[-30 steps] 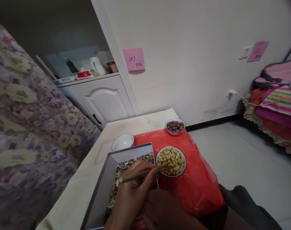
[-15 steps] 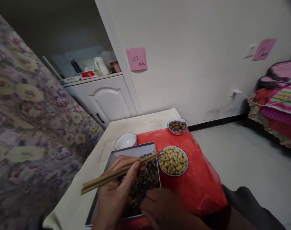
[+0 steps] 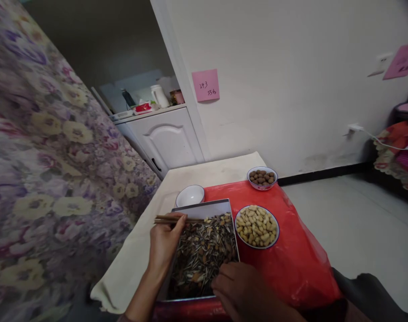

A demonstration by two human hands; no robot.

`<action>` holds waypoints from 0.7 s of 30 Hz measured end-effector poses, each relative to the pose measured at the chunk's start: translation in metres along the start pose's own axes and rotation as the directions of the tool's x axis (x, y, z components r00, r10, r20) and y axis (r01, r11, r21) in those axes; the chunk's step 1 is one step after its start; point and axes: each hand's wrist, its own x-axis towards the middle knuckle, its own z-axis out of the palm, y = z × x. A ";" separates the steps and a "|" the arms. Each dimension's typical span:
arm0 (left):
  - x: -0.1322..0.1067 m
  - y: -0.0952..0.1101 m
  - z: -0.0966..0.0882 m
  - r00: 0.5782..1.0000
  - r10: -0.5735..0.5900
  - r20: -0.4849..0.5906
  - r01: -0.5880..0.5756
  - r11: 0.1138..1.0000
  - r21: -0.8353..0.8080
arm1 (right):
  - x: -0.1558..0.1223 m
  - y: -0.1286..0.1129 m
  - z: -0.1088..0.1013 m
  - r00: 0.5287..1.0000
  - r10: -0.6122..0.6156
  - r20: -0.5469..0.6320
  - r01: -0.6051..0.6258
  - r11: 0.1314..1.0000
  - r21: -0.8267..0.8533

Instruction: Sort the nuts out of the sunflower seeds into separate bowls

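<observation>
A pair of wooden chopsticks [image 3: 167, 219] lies in the grip of my left hand [image 3: 165, 243], above the left wall of a shallow box [image 3: 204, 209]. Their front ends reach over the far part of the box, close to some pale pieces; nothing can be made out between them. Striped sunflower seeds [image 3: 207, 246] mixed with brown and pale pieces fill the box. At its near right corner, my right hand [image 3: 240, 286] is closed over the wall, fingertips partly hidden. Just right of the box stands a bowl of peanuts [image 3: 257, 226].
Behind the box is an empty white bowl [image 3: 190, 196]. A bowl of round brown nuts [image 3: 262, 178] stands at the back right. Red plastic sheeting [image 3: 291, 255] covers part of the cream tablecloth [image 3: 217, 167]. A floral curtain [image 3: 66, 179] hangs at the left.
My left hand has drawn the chopsticks back leftward, from the peanut bowl's rim to over the box. My right hand stays at the box corner. The view has shifted slightly left.
</observation>
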 end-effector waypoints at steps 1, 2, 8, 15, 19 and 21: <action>0.002 -0.002 0.004 1.000 -0.006 0.006 0.006 1.000 0.005 | 0.000 0.000 0.000 1.000 0.000 0.004 0.000 1.000 -0.002; 0.002 -0.003 0.007 1.000 -0.007 0.014 0.007 1.000 0.007 | 0.001 0.000 -0.001 1.000 0.001 0.007 -0.001 1.000 -0.004; 0.000 0.002 0.017 0.998 0.007 0.070 -0.007 1.000 0.002 | 0.003 0.000 -0.003 0.999 0.009 0.036 -0.008 1.000 -0.018; 0.001 -0.005 0.023 0.995 0.054 0.080 -0.054 0.999 -0.003 | 0.002 0.000 -0.003 1.000 0.005 0.025 -0.005 1.000 -0.001; 0.002 -0.009 0.024 0.994 0.069 0.090 -0.069 0.998 -0.006 | 0.003 -0.002 -0.004 1.000 0.005 0.018 -0.005 1.000 -0.004; 0.002 -0.012 0.025 0.992 0.076 0.096 -0.076 0.997 -0.008 | 0.003 -0.003 -0.004 1.000 0.009 0.019 -0.009 1.000 -0.002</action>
